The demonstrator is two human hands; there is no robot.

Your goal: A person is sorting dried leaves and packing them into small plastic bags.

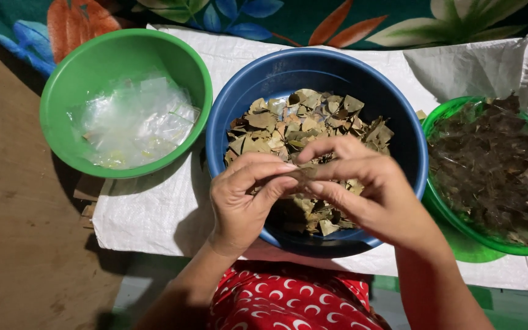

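Pinching a dry leaf piece [304, 173] between left hand [245, 198] and right hand [362, 189], above blue bowl [245, 91]

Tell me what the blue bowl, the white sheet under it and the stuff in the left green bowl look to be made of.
Blue bowl: likely plastic, smooth and faintly glossy. White sheet: seemingly woven plastic sacking, with a fine grid texture and a hemmed edge. Left green bowl contents: thin clear plastic film, perhaps small bags, crinkled and shiny.

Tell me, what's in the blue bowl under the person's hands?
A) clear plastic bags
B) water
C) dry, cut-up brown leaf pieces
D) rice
C: the blue bowl holds a heap of dry leaf pieces, over which the left hand and right hand pinch a leaf piece together; the clear plastic bags lie in the green bowl beside it.
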